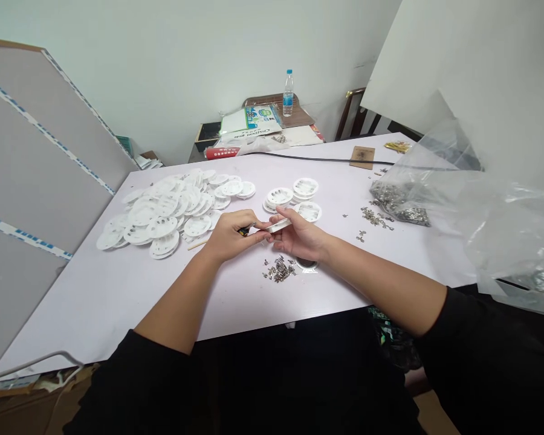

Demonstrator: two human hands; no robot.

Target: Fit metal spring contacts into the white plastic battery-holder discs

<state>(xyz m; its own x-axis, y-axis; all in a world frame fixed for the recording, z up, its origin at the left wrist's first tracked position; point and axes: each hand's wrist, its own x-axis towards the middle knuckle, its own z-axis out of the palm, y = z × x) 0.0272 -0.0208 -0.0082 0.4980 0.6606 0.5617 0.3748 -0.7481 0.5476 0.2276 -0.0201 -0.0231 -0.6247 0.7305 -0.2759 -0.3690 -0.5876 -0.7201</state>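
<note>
My right hand (301,237) grips a white round disc (280,225), held tilted above the table between thumb and fingers. At the disc's left edge, my left hand (236,234) is closed around a small black and yellow tool (245,231), its fingertips meeting the disc. Below my hands lies a small heap of metal pieces (281,270), beside a dark round item with a white rim (307,264). Just beyond my hands stand short stacks of white discs (305,186). A large pile of similar discs (163,205) spreads over the left of the table.
On the right, a clear plastic bag (401,202) of metal pieces lies near loose pieces (376,217). A black cable (308,158) crosses the table's back near a brown card (362,157). A water bottle (288,96) stands behind. A grey panel (40,151) rises at left.
</note>
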